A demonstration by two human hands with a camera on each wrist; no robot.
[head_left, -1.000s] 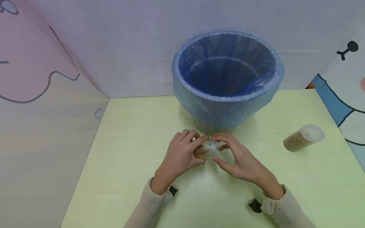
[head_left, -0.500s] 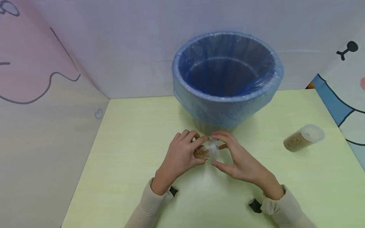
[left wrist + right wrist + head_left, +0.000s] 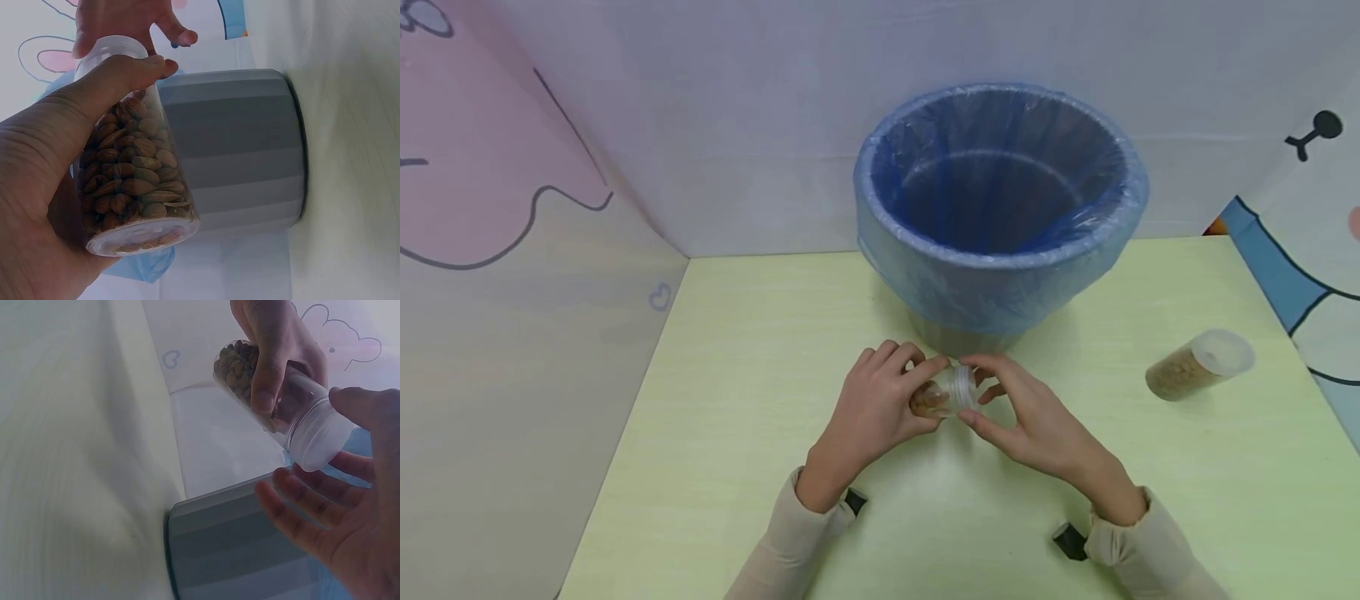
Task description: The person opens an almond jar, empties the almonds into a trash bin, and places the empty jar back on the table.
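My left hand (image 3: 880, 396) grips a clear plastic jar (image 3: 134, 169) of almonds round its body. The jar lies tilted above the table, its mouth end pointing toward my right hand (image 3: 1033, 417). A frosted white screw lid (image 3: 320, 436) covers that end. In the right wrist view, the right thumb and fingertips stand on opposite sides of the lid and pinch its rim, while the other fingers are spread. The left fingers and thumb hide part of the jar in the head view.
A grey bin (image 3: 231, 150) lined with a blue bag (image 3: 992, 287) stands just beyond the hands. At the right of the pale table (image 3: 737, 400) is another jar (image 3: 1183, 372) with a whitish lid and light brown contents. Printed cloth walls enclose the back and sides.
Half a second ago the right thumb was off the lid; now thumb and fingers are back against its rim, and the right fingers have dropped slightly. The left hand keeps its grip unmoved.
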